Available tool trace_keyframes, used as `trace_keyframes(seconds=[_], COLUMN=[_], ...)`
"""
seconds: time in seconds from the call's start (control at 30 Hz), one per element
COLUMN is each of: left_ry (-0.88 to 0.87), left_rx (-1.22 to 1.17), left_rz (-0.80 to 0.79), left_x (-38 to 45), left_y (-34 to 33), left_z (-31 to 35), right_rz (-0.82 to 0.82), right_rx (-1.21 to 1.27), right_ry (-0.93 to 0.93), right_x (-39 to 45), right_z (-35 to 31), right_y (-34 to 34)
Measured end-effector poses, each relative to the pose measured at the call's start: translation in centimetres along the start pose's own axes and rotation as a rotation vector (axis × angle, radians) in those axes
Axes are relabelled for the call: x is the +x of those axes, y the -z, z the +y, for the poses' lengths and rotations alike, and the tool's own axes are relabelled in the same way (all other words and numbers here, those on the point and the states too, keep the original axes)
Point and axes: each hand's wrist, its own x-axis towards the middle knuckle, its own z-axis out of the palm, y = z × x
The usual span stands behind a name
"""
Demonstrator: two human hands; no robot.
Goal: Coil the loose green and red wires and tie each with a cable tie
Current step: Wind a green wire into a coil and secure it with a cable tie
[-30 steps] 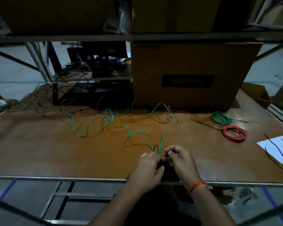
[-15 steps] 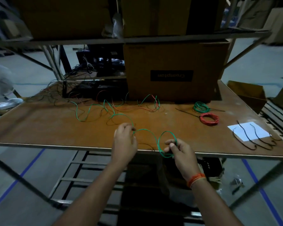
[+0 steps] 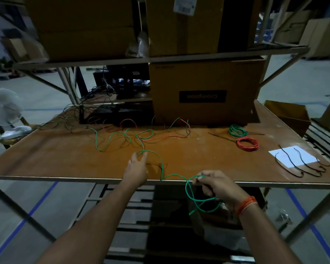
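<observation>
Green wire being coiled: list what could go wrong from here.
1. The loose green wire runs back into a tangle with the red wire; pulling may drag or knot both.
2. The loop in the right hand hangs off the table edge, pinched only at the top, so it may spring open.

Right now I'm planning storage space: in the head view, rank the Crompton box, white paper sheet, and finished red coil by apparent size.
1. Crompton box
2. White paper sheet
3. Finished red coil

The box sits farthest back yet looks largest.
</observation>
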Motion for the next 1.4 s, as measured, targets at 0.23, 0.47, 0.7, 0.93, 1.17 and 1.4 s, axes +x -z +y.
trace_keyframes(seconds=[0.23, 0.47, 0.7, 0.93, 1.17, 1.4], left_ry=[0.004, -0.085, -0.148, -0.180, -0.254, -0.115], left_rx=[-0.037, -0.031, -0.477, -0.840, -0.356, -0.646], left_rz=[0.057, -0.009, -0.078, -0.961, -1.312, -0.383], left_x=[1.1, 2.3, -0.7, -3.1, -7.3, -2.6], left_y=[0.6, 0.1, 1.3, 1.3, 1.7, 8.1], left_z=[-0.9, -1.4, 0.4, 1.3, 5.5, 0.7], right_rz=[-0.395, -0.008, 0.137, 0.256, 0.438, 0.506], right_rx=[0.152, 0.199, 0.096, 0.041, 0.080, 0.164], right_ry=[-0.030, -0.124, -0.159, -0.168, 0.022, 0.129], right_x=[-0.3, 0.6, 2.0, 4.3, 3.9, 3.0], right_z=[-0.1, 1.2, 1.2, 1.6, -0.2, -0.8], right_y=[0.1, -1.7, -3.5, -4.8, -4.0, -2.8])
